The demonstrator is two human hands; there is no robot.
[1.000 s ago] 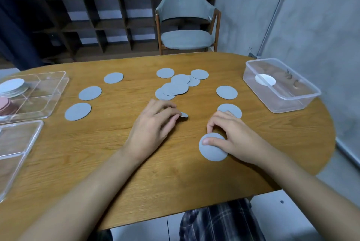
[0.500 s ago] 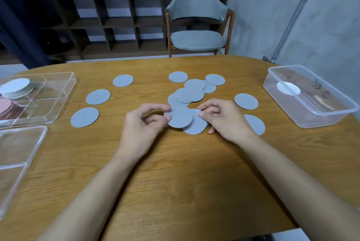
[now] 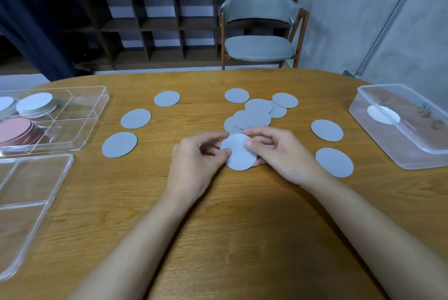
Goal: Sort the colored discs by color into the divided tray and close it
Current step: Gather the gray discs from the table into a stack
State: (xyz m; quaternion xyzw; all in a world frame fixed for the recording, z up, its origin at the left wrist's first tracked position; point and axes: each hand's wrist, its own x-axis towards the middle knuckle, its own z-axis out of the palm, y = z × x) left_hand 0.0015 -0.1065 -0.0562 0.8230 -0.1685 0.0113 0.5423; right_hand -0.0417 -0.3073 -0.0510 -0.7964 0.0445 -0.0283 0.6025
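I'm stacking grey discs (image 3: 240,154).
My left hand (image 3: 196,161) and right hand (image 3: 278,154) pinch them, fingers curled; the tray (image 3: 95,120) probably comes next.

Grey discs (image 3: 327,130), pink stack (image 3: 15,130)

I count six grey discs (image 3: 135,118) lying singly on the tabletop (image 3: 242,227). At least five more sit in an overlapping pile (image 3: 254,117), and one held disc (image 3: 238,154) is between two hands, left hand (image 3: 196,164) and right hand (image 3: 283,154). One tray (image 3: 80,110) holds two white stacks (image 3: 35,104) and one pink stack (image 3: 14,130). There is one lid (image 3: 24,190), one tub (image 3: 412,156) with one white disc (image 3: 383,114), and one chair (image 3: 259,47).
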